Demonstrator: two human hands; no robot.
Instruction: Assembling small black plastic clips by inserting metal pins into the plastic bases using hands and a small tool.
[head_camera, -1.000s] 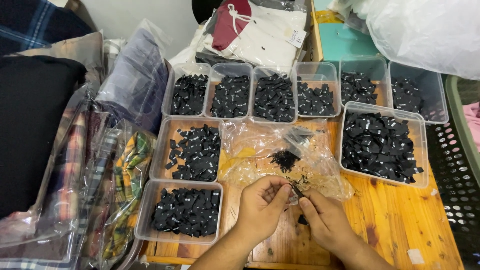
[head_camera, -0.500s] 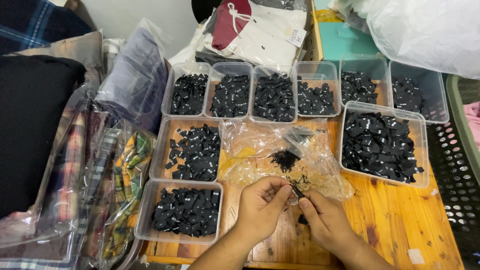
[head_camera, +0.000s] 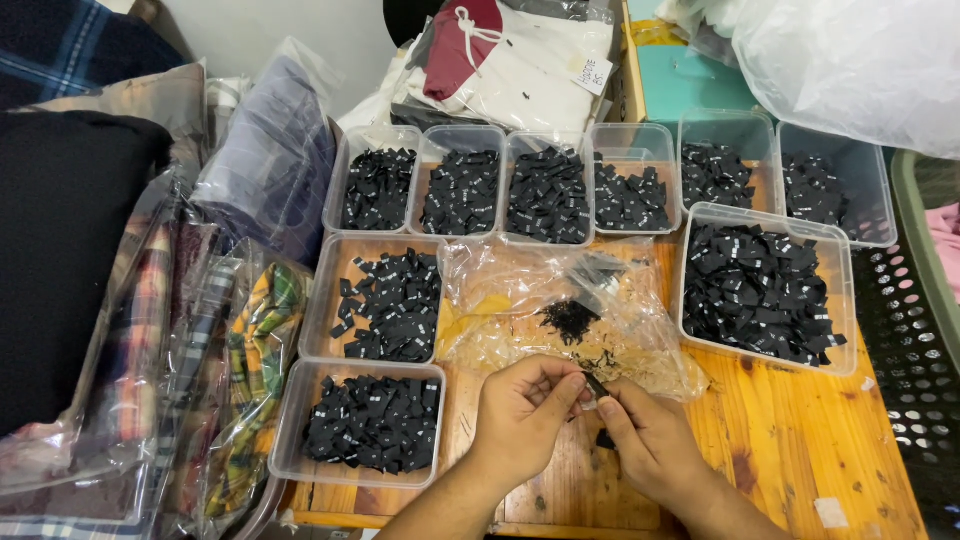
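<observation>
From the head camera, both hands meet low in the view over the wooden table (head_camera: 790, 450). The left hand (head_camera: 520, 415) and the right hand (head_camera: 650, 440) pinch one small black fabric label (head_camera: 594, 385) between their fingertips, so each hand is grasping it, the left from its own side and the right from below and beside. The label sits exactly between the two hands, touching both, and neither is clearly nearer. Its long axis runs slantwise, from up on the left-hand side down toward the right hand.

Just beyond the fingertips lies a crumpled clear plastic bag (head_camera: 560, 320) with a loose clump of black labels (head_camera: 570, 318) on it. To the left hand's outer side stand two clear trays of labels (head_camera: 372, 420), one behind the other. Well beyond the right hand, off to its outer side, is a larger clear tub of labels (head_camera: 762, 290). Farther beyond the bag runs a row of smaller tubs (head_camera: 545, 190).
</observation>
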